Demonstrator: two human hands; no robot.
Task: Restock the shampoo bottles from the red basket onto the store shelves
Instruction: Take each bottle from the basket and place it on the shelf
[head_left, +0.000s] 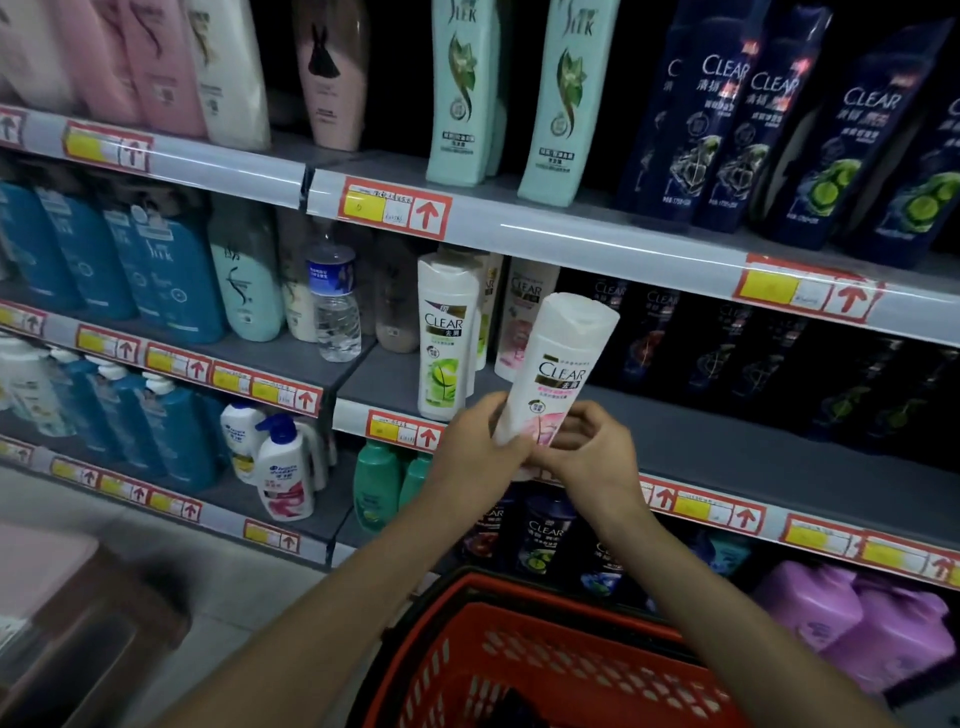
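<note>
- The left hand (480, 452) wraps its fingers round the lower left side of a white plastic shampoo bottle with a pink flowered "CLEAR" label (558, 366).
- The right hand (595, 457) meets it from the other side, with its fingers curled at the bottle's base. Both hands are clamped on the same bottle.
- The bottle is held in the air with its flat cap uppermost and leaning to the right. It rises out of the two hands in front of the edge of the grey middle shelf (701, 441), and nothing shows it resting on the shelf.
- Just to its left on that shelf stands a white bottle with a green leaf label (447, 338). More white bottles stand behind it.
- A clear plastic water bottle with a blue label (335, 301) stands further left on the adjoining shelf.
- A pale price rail with red and yellow arrow tags (405, 428) runs along the shelf front.
- The red plastic basket with slotted walls (519, 613) sits below the forearms. Its inside is dim, and I cannot tell what the dark shape in it is.
- Mint green bottles (462, 93) and dark navy "CLEAR" bottles (727, 135) fill the shelf above.
- Blue bottles (156, 275) stand at the left and purple jugs (857, 623) at the lower right.
- The aisle is dimly lit, over a pale tiled floor (182, 545).
</note>
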